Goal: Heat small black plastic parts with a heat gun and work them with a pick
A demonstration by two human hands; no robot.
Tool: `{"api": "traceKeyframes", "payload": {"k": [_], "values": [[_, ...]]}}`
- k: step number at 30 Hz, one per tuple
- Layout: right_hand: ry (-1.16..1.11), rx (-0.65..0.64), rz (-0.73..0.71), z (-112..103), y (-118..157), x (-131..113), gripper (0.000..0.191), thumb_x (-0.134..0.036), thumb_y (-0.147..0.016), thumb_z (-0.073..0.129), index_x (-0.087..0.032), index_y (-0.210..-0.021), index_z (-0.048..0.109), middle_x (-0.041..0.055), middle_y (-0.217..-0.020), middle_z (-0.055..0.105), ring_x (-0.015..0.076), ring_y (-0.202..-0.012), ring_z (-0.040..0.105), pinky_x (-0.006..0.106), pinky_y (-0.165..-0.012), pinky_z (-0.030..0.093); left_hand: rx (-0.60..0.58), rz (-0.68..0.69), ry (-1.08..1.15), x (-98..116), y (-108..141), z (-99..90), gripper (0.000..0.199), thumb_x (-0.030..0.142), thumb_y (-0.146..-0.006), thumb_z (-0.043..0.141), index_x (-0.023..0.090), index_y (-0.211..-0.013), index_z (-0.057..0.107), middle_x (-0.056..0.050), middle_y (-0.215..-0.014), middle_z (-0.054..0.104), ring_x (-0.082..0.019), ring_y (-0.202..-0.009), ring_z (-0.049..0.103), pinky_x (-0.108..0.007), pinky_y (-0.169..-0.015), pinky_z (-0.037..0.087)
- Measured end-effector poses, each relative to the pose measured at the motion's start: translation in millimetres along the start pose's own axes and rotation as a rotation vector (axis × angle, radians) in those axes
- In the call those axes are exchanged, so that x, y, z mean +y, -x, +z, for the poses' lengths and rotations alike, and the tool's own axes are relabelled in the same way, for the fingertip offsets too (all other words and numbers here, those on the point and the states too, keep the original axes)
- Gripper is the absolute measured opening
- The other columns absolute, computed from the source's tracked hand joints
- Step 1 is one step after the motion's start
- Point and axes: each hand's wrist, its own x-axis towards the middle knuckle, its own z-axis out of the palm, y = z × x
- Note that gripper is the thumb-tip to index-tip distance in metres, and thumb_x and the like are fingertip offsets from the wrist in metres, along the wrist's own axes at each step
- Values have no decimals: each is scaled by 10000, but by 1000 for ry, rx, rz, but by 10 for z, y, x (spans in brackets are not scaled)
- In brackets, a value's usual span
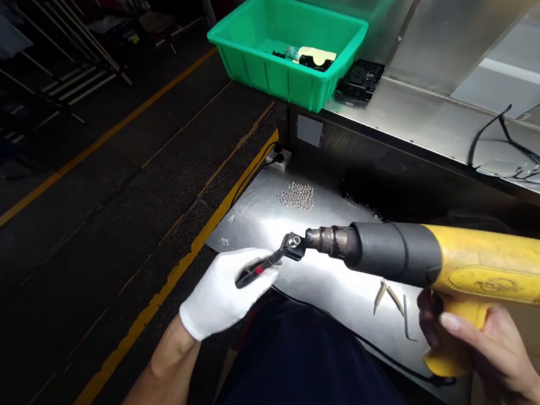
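My left hand [224,293], in a white glove, is closed round a slim black-handled tool with a red band [260,269]. At the tool's tip is a small black block [294,251] with a shiny metal ring on its top. My bare right hand [495,348] grips the handle of a yellow heat gun [502,265]. The gun lies level, its dark metal nozzle [325,240] pointing left, right beside the block. Whether nozzle and block touch I cannot tell. The jaws of the black tool are too small to make out.
Many small shiny balls [298,195] lie on the metal table [338,286]. Two brass-coloured pieces [388,294] and a hex key [408,318] are near the gun's handle. On the shelf stand a green bin [277,76], a black part [362,80] and eyeglasses [521,167].
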Motion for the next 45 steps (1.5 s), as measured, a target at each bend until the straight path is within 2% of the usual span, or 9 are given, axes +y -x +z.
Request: {"api": "traceKeyframes", "payload": {"k": [7,14,25,30,35,45], "values": [[5,-20,-14,-78,28,-8,197,-409,-922,710,-229,-985,662,39,-784,653,190,-575,599,331,-511,483,-16,-1,-13,4,-17,9,159,309,-975,647,202,-1024,754,-15,-973,785,-204,-897,730,-285,-816,550],[17,-22,-27,-100,23,32,167,-384,-936,694,-229,-991,663,38,-769,656,194,-580,607,330,-515,489,-37,-16,-15,-14,-20,0,167,334,-980,646,189,-928,711,-19,-976,777,-206,-921,729,-280,-833,551],[-10,-5,-42,-151,44,82,174,-372,-930,700,-228,-1025,672,48,-813,660,192,-575,616,327,-497,500,-64,-15,-3,-2,-31,-8,209,353,-980,650,197,-842,651,10,-841,716,-196,-922,727,-259,-834,548],[-8,-6,-44,-159,49,82,160,-355,-935,699,-228,-1027,668,51,-826,657,195,-587,620,330,-504,499,-69,-17,-10,4,-38,-8,197,353,-979,650,192,-867,675,7,-832,718,-200,-928,729,-260,-834,549],[-14,-11,-42,-171,47,92,164,-350,-939,696,-235,-1051,660,52,-856,665,195,-595,622,333,-510,503,-62,-14,-15,10,-46,-13,170,345,-979,647,194,-952,718,-3,-919,760,-198,-919,731,-265,-825,552],[-16,3,-37,-184,54,108,165,-354,-929,707,-231,-1033,673,54,-834,658,200,-595,620,335,-509,501,-70,-18,-17,37,-37,-10,166,343,-979,644,200,-973,728,0,-950,780,-189,-877,723,-267,-795,550]]}}
